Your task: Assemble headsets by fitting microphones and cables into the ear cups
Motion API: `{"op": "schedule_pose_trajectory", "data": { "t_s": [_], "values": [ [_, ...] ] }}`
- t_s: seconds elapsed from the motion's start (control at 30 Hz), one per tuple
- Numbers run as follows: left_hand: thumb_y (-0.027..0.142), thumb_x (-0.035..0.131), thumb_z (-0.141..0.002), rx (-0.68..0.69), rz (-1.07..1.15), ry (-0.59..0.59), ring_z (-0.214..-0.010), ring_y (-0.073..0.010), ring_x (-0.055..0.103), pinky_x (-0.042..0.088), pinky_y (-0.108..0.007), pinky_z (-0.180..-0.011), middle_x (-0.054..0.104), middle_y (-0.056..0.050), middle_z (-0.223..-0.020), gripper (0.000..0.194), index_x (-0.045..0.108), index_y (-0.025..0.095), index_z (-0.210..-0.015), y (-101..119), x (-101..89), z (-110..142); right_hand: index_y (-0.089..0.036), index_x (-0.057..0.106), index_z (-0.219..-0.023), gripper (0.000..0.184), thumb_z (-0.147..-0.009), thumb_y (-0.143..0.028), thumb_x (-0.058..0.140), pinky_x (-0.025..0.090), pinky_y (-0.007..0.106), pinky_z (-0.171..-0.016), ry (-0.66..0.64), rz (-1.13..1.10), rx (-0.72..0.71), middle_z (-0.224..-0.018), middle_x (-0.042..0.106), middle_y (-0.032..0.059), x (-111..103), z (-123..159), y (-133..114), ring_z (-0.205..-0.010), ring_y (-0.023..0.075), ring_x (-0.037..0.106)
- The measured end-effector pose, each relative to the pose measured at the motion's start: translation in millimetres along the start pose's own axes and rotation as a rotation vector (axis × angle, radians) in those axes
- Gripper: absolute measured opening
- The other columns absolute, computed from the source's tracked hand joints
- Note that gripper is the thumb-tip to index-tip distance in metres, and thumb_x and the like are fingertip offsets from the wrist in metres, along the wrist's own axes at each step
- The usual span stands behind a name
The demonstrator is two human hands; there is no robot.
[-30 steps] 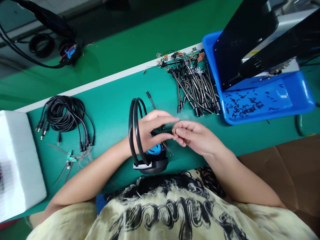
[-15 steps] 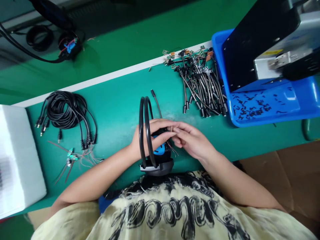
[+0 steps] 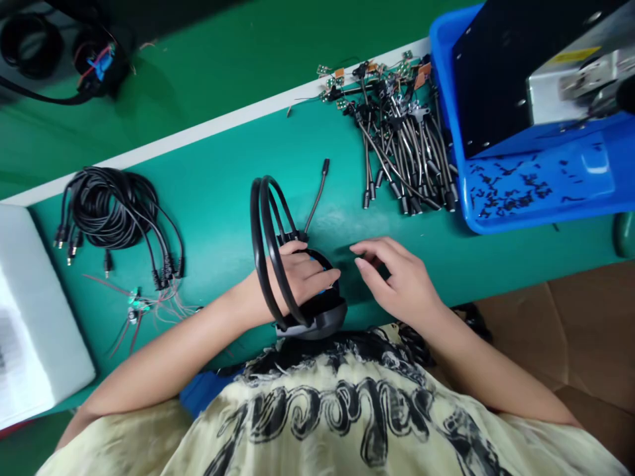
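A black headset (image 3: 325,321) with a double headband lies near the table's front edge, its grey ear cup towards me. My left hand (image 3: 302,274) reaches through the headband, fingers closed over the cup's inner side. A bit of blue shows beneath those fingers; most of that part is hidden. From the far side of the headset a thin microphone boom (image 3: 316,198) sticks out. To the right, my right hand (image 3: 389,271) hovers apart from the headset, thumb and forefinger spread, with nothing visible between them.
Coiled black cables (image 3: 112,208) with thin loose wires lie on the left, beside a white foam block (image 3: 44,317). Several microphone booms (image 3: 401,145) are heaped at the back right. A blue tray (image 3: 469,198) holds small black pieces and a dark machine (image 3: 516,73).
My right hand has drawn away to the right from the left fingertips and opened. The left hand has shifted down onto the ear cup, and the headset with its boom has turned slightly.
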State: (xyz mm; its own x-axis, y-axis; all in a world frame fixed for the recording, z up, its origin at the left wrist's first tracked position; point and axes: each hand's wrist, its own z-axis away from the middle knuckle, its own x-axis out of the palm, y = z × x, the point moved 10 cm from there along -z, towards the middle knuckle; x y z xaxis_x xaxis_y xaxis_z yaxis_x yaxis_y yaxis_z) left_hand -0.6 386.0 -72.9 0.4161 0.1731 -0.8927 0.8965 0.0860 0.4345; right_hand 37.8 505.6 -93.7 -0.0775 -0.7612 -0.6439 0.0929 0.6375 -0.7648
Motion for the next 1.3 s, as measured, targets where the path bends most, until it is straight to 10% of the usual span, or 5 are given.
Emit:
{"op": "schedule_pose_trajectory", "data": {
  "t_s": [0.37,1.3],
  "values": [
    [0.026,0.051,-0.095,-0.129,-0.072,0.08,-0.09,-0.0159,0.064,0.031,-0.041,-0.107,0.072,-0.003,-0.106,0.022,0.063,0.02,-0.112,-6.1,1.9,7.2,-0.023,0.058,-0.105,0.022,-0.091,-0.039,0.058,0.048,0.03,-0.076,-0.15,-0.076,-0.058,-0.101,0.063,0.0055,32.7,-0.4,-12.2,-0.087,0.0166,0.06],
    [0.015,0.053,-0.092,-0.187,-0.036,0.298,-0.096,-0.0098,0.067,0.03,-0.041,-0.119,0.07,-0.001,-0.1,0.014,0.061,0.019,-0.103,-6.6,-15.0,10.3,-0.02,0.053,-0.083,0.008,-0.085,-0.022,0.061,0.035,0.017,-0.051,0.005,-0.401,0.201,-0.067,0.055,-0.0067,24.5,-8.8,5.2,-0.054,0.0033,0.044]
  ]
}}
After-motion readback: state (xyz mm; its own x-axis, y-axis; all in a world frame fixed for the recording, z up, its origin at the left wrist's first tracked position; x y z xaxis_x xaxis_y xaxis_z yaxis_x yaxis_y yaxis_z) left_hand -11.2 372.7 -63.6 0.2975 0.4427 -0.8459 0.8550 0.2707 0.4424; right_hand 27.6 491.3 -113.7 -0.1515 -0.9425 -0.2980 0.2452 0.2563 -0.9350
